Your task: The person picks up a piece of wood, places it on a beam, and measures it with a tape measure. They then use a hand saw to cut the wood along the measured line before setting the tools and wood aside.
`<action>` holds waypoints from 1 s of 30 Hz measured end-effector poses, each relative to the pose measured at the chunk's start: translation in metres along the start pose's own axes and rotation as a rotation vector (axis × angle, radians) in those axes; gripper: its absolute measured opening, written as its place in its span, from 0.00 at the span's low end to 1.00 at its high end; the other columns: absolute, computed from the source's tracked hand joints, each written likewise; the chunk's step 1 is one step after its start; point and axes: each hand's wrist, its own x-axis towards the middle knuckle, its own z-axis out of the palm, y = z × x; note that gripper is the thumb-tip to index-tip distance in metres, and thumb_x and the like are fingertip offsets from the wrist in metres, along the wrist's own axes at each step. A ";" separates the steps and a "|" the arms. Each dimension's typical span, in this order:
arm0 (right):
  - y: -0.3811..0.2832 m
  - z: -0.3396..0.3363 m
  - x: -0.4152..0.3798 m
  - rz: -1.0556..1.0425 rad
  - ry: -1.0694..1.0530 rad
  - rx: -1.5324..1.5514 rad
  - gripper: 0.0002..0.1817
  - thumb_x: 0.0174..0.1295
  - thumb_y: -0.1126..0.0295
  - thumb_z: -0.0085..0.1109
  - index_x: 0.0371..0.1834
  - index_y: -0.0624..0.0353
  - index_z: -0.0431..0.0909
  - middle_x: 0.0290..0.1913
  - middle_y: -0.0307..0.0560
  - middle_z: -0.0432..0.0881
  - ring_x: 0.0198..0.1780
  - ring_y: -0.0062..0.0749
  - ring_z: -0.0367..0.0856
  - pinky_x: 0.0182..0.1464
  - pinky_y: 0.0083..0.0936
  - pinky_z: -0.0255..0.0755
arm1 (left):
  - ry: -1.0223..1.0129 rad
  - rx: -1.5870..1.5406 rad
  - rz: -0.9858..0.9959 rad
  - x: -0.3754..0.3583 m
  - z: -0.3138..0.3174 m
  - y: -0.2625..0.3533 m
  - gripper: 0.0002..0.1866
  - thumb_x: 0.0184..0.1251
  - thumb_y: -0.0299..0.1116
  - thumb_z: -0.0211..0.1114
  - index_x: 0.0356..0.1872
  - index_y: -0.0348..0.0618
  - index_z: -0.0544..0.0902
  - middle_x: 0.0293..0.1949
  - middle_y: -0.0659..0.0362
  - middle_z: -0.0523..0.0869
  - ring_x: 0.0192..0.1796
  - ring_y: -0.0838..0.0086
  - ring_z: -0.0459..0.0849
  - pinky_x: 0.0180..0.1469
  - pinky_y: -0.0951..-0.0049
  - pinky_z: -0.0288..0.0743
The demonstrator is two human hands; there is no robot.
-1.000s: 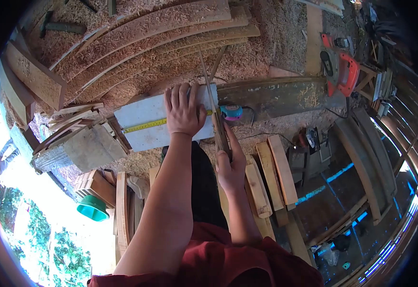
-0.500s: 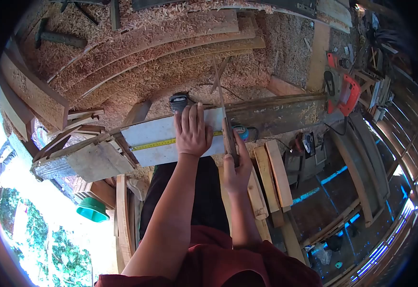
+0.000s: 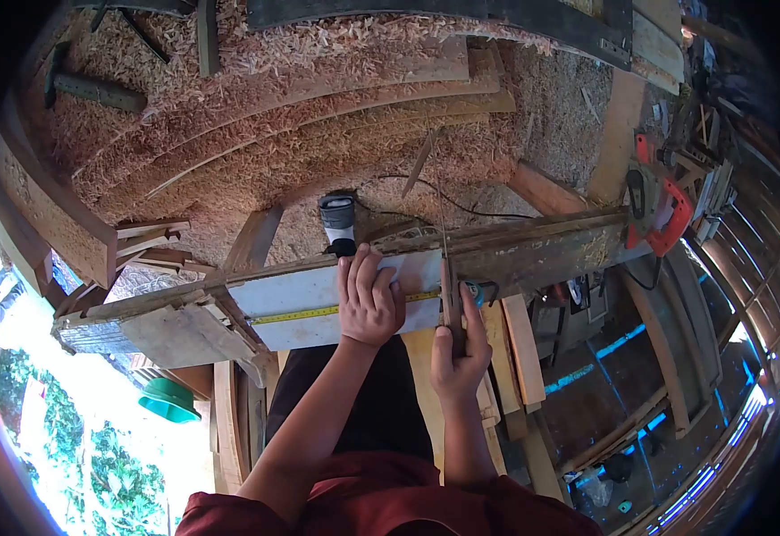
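A white flat panel (image 3: pixel 296 295) lies across a long wooden beam, with a yellow tape measure strip (image 3: pixel 296 314) stretched along it. My left hand (image 3: pixel 370 308) bears down on the panel and tape, fingers bent together at the panel's far edge. At the panel's right end my right hand (image 3: pixel 461 357) is wrapped around the handle of a handsaw (image 3: pixel 452 308). Its thin blade points away from me and is seen nearly edge-on. The blue tape measure case (image 3: pixel 474 295) sits just right of the saw, partly behind my fingers.
The beam (image 3: pixel 551 246) carries a red-and-black power tool (image 3: pixel 658 210) at its right end. A dark-and-white object (image 3: pixel 337 219) stands beyond the panel. Curved planks (image 3: pixel 390 85) lie in wood shavings, with a hammer (image 3: pixel 95 91) at far left. A green bowl-shaped item (image 3: pixel 169 399) is at lower left.
The camera view has shifted. My left hand's fingers, flat and stretched before, are now more bent. My right hand and the saw remain at the panel's right end.
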 end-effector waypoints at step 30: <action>0.042 -0.044 -0.032 -0.366 0.087 -0.078 0.27 0.79 0.71 0.66 0.80 0.55 0.81 0.61 0.59 0.95 0.59 0.42 0.97 0.57 0.35 0.88 | 0.136 0.143 -0.091 -0.001 0.002 0.009 0.31 0.74 0.35 0.59 0.77 0.37 0.77 0.73 0.45 0.78 0.82 0.44 0.73 0.89 0.34 0.54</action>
